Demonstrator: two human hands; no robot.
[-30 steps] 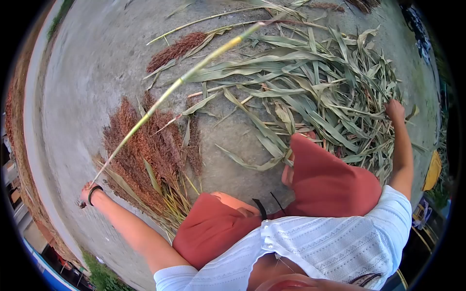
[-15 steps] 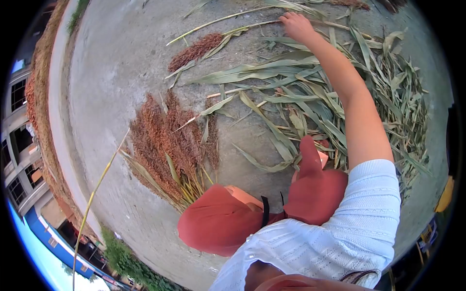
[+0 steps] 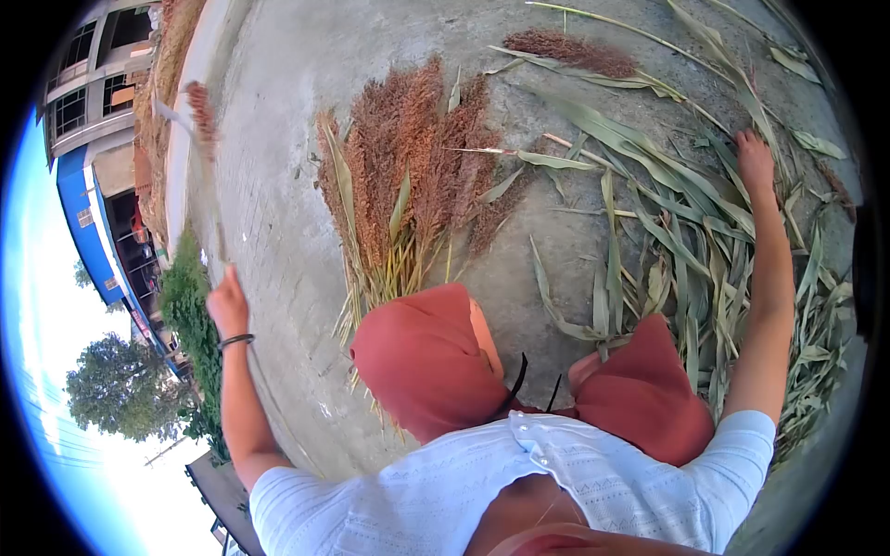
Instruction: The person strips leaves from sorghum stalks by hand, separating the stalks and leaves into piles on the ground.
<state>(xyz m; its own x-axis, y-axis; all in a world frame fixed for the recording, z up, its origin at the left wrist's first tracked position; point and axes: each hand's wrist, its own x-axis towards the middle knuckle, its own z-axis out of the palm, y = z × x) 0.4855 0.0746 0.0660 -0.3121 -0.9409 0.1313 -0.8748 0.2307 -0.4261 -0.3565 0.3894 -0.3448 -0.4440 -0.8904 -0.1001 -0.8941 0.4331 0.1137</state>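
My left hand (image 3: 227, 304), a dark band at its wrist, is raised at the left. Its fingers are closed around a sorghum stalk (image 3: 219, 218) whose reddish head (image 3: 199, 113) points up and is blurred. Stretched far to the right, my right hand (image 3: 756, 165) is closed on the stalk of another sorghum plant. That plant's reddish-brown head (image 3: 570, 51) lies on the concrete, left of the hand. Between the two hands, a bundle of sorghum heads (image 3: 408, 167) rests with its stalks toward my red-clothed knee.
Long green leaves (image 3: 686, 232) and stripped foliage (image 3: 811, 352) cover the concrete (image 3: 278, 185) on the right. One more pale stalk (image 3: 640, 37) lies beyond the right hand. Bushes (image 3: 190, 306), a curb and buildings (image 3: 97, 199) stand at the left.
My left hand has come into view at the left with a sorghum stalk in it. The view has turned left, and my right hand still reaches to the stalk on the ground.
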